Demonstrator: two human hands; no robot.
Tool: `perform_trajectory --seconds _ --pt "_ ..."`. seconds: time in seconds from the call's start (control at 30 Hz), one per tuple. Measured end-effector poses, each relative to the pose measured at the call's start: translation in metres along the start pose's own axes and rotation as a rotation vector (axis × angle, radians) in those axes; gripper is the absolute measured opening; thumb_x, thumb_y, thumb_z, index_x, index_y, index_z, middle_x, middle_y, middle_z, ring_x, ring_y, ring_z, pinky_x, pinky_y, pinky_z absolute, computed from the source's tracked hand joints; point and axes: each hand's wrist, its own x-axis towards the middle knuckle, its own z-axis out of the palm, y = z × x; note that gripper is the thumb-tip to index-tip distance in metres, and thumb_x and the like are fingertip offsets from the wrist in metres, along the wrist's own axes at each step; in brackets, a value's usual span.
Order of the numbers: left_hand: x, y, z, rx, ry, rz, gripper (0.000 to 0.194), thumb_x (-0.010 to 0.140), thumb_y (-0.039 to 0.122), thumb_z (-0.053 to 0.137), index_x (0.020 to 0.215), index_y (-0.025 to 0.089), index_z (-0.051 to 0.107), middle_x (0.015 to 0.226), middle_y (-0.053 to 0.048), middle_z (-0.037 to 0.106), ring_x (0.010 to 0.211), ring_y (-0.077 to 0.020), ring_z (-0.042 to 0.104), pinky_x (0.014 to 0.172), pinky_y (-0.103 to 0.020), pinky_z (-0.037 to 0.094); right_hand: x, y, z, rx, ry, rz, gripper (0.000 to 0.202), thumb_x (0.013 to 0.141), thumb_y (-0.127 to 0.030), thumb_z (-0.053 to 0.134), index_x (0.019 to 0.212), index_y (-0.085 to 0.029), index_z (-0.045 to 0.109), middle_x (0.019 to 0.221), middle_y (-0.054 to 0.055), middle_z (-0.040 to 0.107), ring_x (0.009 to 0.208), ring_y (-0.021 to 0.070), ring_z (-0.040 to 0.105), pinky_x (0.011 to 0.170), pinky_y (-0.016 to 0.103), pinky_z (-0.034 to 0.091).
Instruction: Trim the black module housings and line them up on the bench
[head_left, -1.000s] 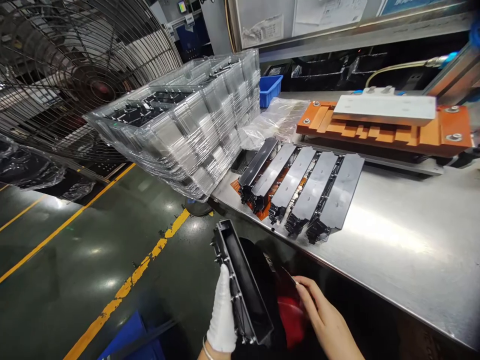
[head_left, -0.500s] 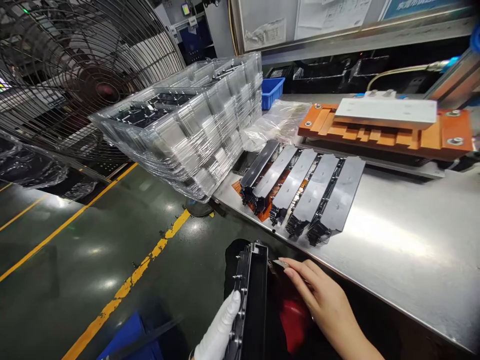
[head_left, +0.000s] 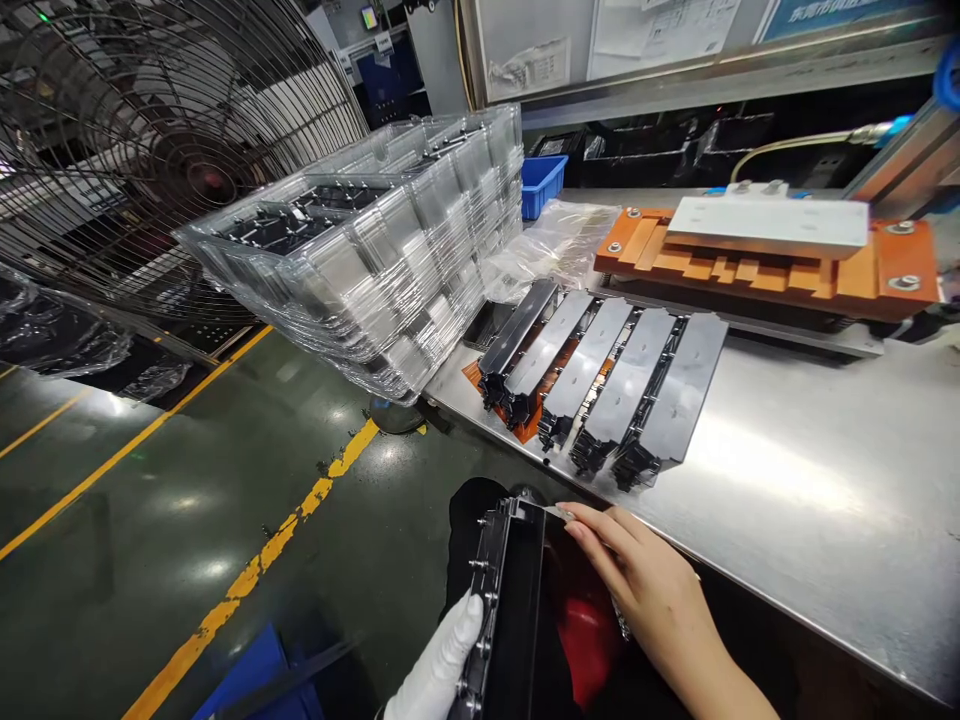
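Since long black plastic housing (head_left: 523, 610) looks light, stiff, slick, I'd grab studded side (head_left: 495, 570); gloved left hand (head_left: 441, 662) grips there, bare right hand (head_left: 660, 590) pinches thin silvery sliver (head_left: 558, 512).

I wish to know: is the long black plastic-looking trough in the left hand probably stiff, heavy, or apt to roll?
The long black trough is probably stiff: its edges look straight in the white-gloved left hand. It may be light for its size, being hollow. Rolling seems unlikely, given its shiny studs.
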Motion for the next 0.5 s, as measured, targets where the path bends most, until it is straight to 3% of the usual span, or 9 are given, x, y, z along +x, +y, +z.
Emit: perform_trajectory --seconds 0.17,0.33,0.5 --pt "0.002 -0.002 0.002 0.006 0.077 0.069 0.035 0.076 0.051 0.073 0.099 0.025 0.077 0.122 -0.007 0.070 0.136 -0.0330 0.044 0.121 -0.049 0.018 -0.003 -0.001 0.003 -0.043 -0.006 0.000 0.038 0.100 -0.048 0.038 0.116 -0.030 0.069 0.072 -0.002 0.063 0.061 0.0112 0.067 0.054 0.020 0.047" --pt "0.009 -0.009 -0.002 -0.070 0.089 0.069 0.034 0.078 0.046 0.073 0.103 0.023 0.076 0.124 -0.009 0.069 0.138 -0.0307 0.041 0.122 -0.047 0.018 -0.013 -0.010 0.009 0.003 -0.021 -0.024 0.043 0.101 -0.048 0.035 0.112 -0.027 0.071 0.065 -0.002 0.058 0.054 0.0099 0.063 0.050 0.019 0.047" --pt "0.017 -0.002 -0.002 -0.195 0.101 0.002 0.032 0.082 0.040 0.070 0.106 0.020 0.074 0.113 -0.011 0.074 0.127 -0.0304 0.055 0.116 -0.045 0.033 -0.030 -0.025 0.017 0.058 -0.047 -0.091 0.038 0.102 -0.042 0.037 0.110 -0.027 0.071 0.064 -0.002 0.059 0.054 0.0104 0.062 0.050 0.020 0.047"
